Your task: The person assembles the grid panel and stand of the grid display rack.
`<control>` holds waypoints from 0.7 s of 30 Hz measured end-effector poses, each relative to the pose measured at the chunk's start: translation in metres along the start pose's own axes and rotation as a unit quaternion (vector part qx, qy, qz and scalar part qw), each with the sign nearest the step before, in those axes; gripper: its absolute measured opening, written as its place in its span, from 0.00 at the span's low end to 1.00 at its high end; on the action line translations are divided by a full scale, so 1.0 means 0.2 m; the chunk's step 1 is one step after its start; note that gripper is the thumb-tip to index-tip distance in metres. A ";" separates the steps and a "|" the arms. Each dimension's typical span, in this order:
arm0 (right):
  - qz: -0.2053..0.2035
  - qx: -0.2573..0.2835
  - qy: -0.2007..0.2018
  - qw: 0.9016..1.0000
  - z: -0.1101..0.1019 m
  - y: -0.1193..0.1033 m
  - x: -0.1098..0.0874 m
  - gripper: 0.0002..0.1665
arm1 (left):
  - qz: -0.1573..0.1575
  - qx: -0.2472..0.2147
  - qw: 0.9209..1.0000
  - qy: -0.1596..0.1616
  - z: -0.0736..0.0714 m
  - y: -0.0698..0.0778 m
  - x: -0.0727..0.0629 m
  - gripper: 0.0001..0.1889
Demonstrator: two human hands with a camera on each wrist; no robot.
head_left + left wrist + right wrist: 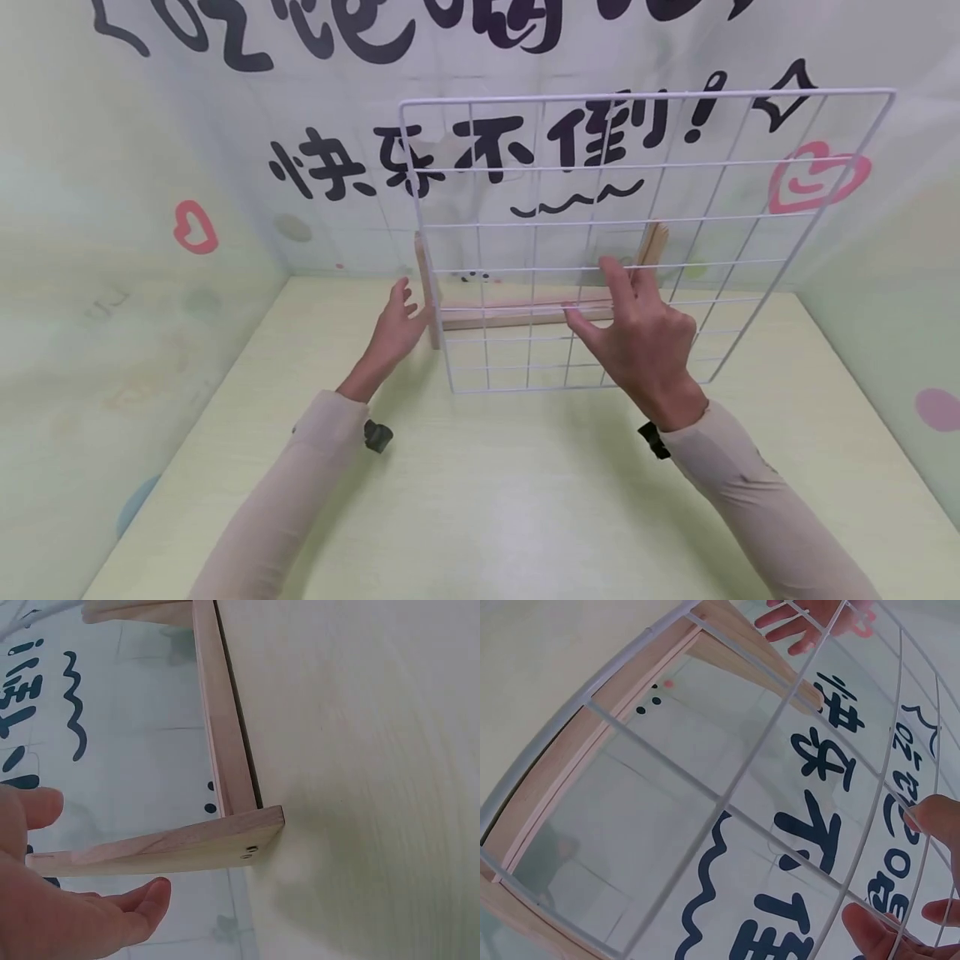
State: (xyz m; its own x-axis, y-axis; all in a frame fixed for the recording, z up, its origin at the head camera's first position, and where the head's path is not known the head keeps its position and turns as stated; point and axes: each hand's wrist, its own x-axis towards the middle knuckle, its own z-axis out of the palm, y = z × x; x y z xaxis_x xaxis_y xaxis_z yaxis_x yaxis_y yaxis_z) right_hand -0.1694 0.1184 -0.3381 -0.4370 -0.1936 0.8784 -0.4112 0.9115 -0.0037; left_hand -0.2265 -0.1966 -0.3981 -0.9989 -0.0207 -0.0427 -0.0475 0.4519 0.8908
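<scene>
**One grid, one frame, two hands at the bench**

You are standing one white wire grid panel [600,242] upright on the pale green bench [480,500], tilted slightly, right in front of one wooden frame [525,315] by the back wall. Your right hand [637,333] is pressing against the panel's lower part, fingers [877,930] spread and nearly straight, touching the wires rather than curling round them. Your left hand [397,321] is hovering just beside the frame's left upright, fingers [146,896] relaxed and open, holding nothing. Two beige sleeves [285,500] are covering your forearms, one dark strap at each wrist. Black lettering and pink hearts are decorating the walls behind.
</scene>
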 end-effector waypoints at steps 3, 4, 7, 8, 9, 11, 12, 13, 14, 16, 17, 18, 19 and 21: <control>0.005 0.002 0.000 1.000 -0.01 0.01 0.01 0.36 | -0.002 0.008 1.000 -0.010 0.02 -0.02 0.05 0.45; 0.005 0.003 -0.001 1.000 -0.02 0.01 0.02 0.36 | -0.001 0.012 1.000 -0.013 0.03 -0.02 0.06 0.45; 0.006 0.004 -0.006 1.000 -0.02 0.02 0.02 0.37 | 0.002 0.018 1.000 -0.008 0.07 -0.03 0.09 0.46; 0.005 0.003 -0.008 1.000 -0.03 0.02 0.02 0.37 | 0.004 0.017 1.000 -0.002 0.08 -0.03 0.09 0.45; 0.004 0.004 -0.009 1.000 -0.03 0.02 0.03 0.37 | 0.005 0.014 1.000 0.003 0.09 -0.04 0.10 0.45; 0.004 0.003 -0.010 1.000 -0.03 0.02 0.03 0.37 | 0.007 0.010 1.000 0.017 0.10 -0.04 0.11 0.43; 0.004 0.003 -0.009 1.000 -0.03 0.02 0.03 0.37 | 0.007 0.009 1.000 0.022 0.10 -0.03 0.11 0.43; 0.004 0.003 -0.009 1.000 -0.03 0.03 0.03 0.37 | 0.008 0.011 1.000 0.025 0.11 -0.03 0.12 0.43; 0.005 0.003 -0.008 1.000 -0.03 0.03 0.04 0.37 | 0.009 0.014 0.999 0.029 0.11 -0.03 0.12 0.42; 0.006 0.003 -0.005 1.000 -0.03 0.03 0.04 0.36 | 0.009 0.027 0.999 0.035 0.11 -0.02 0.13 0.41; 0.007 0.005 -0.003 1.000 -0.03 0.03 0.05 0.36 | 0.009 0.033 0.999 0.037 0.11 -0.02 0.14 0.40; 0.008 0.005 -0.001 1.000 -0.04 0.03 0.05 0.36 | 0.009 0.039 0.999 0.038 0.11 -0.03 0.15 0.40; 0.009 0.005 0.002 1.000 -0.04 0.03 0.05 0.36 | 0.008 0.042 0.998 0.037 0.11 -0.03 0.15 0.40; 0.009 0.003 0.002 1.000 -0.05 0.03 0.06 0.36 | 0.008 0.047 0.998 0.034 0.12 -0.05 0.17 0.41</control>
State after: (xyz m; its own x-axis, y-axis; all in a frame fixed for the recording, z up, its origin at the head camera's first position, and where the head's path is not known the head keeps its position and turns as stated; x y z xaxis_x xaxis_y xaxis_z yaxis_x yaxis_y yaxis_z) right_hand -0.1700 0.1250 -0.3229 -0.4404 -0.1759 0.8804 -0.4081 0.9127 -0.0218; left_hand -0.2593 -0.1803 -0.4191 -0.9973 -0.0726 0.0053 -0.0344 0.5337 0.8450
